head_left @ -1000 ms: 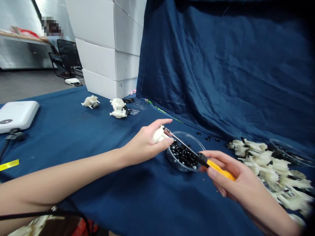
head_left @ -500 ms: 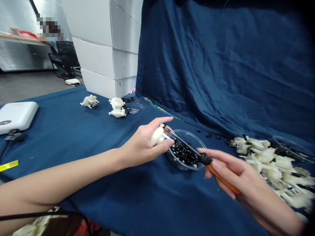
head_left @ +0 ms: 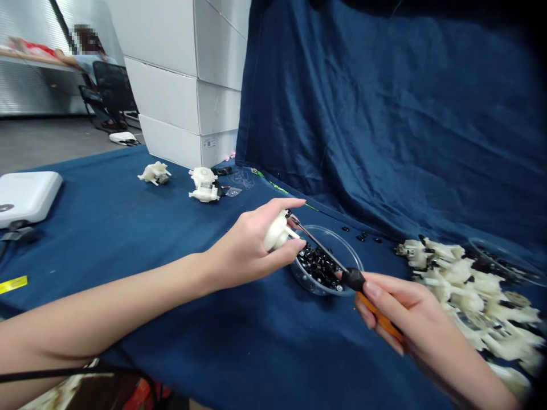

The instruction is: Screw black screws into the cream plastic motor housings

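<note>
A white plastic part (head_left: pixel 277 232) is gripped in my left hand (head_left: pixel 248 242), partly hidden by the fingers. My right hand (head_left: pixel 401 307) is closed round the orange and black handle of a screwdriver (head_left: pixel 378 313). The screwdriver's metal shaft slants up to the left, and its tip is at a small black piece (head_left: pixel 288 213) on the white part. Beneath both hands stands a clear round bowl (head_left: pixel 356 259) holding many small black pieces (head_left: pixel 318 265), some with silvery screws showing.
White plastic assemblies (head_left: pixel 465 285) are heaped at the right beside another clear bowl (head_left: pixel 504 256). Two more assemblies (head_left: pixel 205 185) sit at the back left, near stacked white boxes (head_left: pixel 171 97). A white device (head_left: pixel 29 193) lies far left. A person (head_left: pixel 92 62) sits in the background.
My right hand has shifted slightly left, and its index finger has curled in by the screwdriver's handle. The left hand still holds the white part. The view has shifted slightly.
</note>
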`<state>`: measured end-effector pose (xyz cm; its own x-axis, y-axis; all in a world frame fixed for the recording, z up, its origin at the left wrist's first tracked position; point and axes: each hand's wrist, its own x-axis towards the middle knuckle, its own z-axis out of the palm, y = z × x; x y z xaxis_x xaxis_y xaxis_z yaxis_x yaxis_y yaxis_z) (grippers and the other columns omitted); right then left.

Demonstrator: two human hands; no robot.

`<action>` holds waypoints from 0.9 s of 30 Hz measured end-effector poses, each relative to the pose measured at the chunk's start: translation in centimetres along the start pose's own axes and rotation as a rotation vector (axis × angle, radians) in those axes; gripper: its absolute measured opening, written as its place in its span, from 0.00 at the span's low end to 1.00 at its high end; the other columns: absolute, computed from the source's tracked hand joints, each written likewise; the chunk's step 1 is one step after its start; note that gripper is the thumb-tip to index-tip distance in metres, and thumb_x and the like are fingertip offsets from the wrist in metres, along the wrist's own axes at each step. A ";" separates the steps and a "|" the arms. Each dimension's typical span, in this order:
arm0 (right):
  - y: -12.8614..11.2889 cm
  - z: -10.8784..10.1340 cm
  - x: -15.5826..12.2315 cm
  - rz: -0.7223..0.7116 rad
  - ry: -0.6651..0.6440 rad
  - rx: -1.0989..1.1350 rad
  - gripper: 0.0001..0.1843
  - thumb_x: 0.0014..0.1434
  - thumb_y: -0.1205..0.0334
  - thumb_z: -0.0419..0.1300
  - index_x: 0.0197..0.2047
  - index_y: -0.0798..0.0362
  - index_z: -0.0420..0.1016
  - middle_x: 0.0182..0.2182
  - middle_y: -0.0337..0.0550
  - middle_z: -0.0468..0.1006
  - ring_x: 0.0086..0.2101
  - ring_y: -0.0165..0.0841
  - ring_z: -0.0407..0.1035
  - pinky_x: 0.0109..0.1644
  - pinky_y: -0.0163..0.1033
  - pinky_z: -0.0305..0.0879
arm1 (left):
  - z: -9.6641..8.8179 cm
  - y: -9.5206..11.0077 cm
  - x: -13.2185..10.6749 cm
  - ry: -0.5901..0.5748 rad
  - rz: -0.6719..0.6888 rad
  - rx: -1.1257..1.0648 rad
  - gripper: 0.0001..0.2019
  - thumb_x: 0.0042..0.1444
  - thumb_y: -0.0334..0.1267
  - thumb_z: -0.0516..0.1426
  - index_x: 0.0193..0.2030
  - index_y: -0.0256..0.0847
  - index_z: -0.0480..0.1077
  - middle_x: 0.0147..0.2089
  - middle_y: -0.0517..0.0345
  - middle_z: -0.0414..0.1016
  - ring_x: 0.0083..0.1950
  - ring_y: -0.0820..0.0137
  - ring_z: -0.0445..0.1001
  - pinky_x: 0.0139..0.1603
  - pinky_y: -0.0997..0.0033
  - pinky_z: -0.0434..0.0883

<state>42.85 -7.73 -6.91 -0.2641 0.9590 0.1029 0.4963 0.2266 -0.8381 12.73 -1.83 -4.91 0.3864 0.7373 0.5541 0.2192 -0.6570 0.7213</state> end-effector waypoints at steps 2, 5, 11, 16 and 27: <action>-0.2 -0.4 0.2 -0.019 0.069 -0.030 0.25 0.72 0.40 0.63 0.60 0.49 0.82 0.31 0.41 0.84 0.19 0.28 0.70 0.21 0.33 0.66 | 0.1 0.2 0.2 0.010 -0.039 -0.038 0.28 0.68 0.43 0.64 0.71 0.38 0.66 0.52 0.54 0.84 0.42 0.71 0.82 0.46 0.72 0.78; -0.3 -0.3 0.2 -0.407 0.449 -0.488 0.17 0.66 0.53 0.73 0.56 0.45 0.84 0.44 0.42 0.87 0.36 0.34 0.83 0.38 0.34 0.76 | 0.5 0.3 0.2 0.009 -0.156 -0.081 0.27 0.68 0.44 0.65 0.69 0.39 0.68 0.52 0.55 0.84 0.44 0.70 0.82 0.46 0.72 0.78; -0.2 1.1 -0.5 -0.522 0.501 -0.657 0.16 0.72 0.60 0.66 0.61 0.46 0.85 0.38 0.42 0.88 0.27 0.30 0.77 0.32 0.36 0.69 | 0.6 -0.5 -0.3 -0.015 -0.128 -0.030 0.26 0.69 0.44 0.64 0.70 0.39 0.67 0.53 0.54 0.84 0.43 0.71 0.82 0.44 0.72 0.78; -0.7 -0.1 0.0 0.173 -0.059 0.100 0.30 0.73 0.35 0.57 0.34 0.53 0.81 0.23 0.40 0.76 0.15 0.23 0.56 0.17 0.32 0.50 | 0.3 -1.0 0.0 -0.066 -0.013 0.028 0.27 0.68 0.43 0.63 0.71 0.39 0.66 0.53 0.53 0.83 0.43 0.70 0.81 0.46 0.70 0.78; -0.4 0.8 -0.6 -0.530 0.503 -0.624 0.20 0.71 0.61 0.67 0.65 0.43 0.83 0.40 0.41 0.88 0.31 0.31 0.79 0.38 0.35 0.71 | 0.1 -0.5 0.1 -0.045 -0.151 -0.043 0.27 0.69 0.46 0.64 0.69 0.39 0.67 0.52 0.53 0.85 0.45 0.68 0.83 0.48 0.69 0.78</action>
<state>42.15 -8.50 -7.08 -0.2665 0.6339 0.7261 0.8035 0.5621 -0.1959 12.75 -1.41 -5.29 0.3915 0.8188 0.4199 0.2398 -0.5313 0.8125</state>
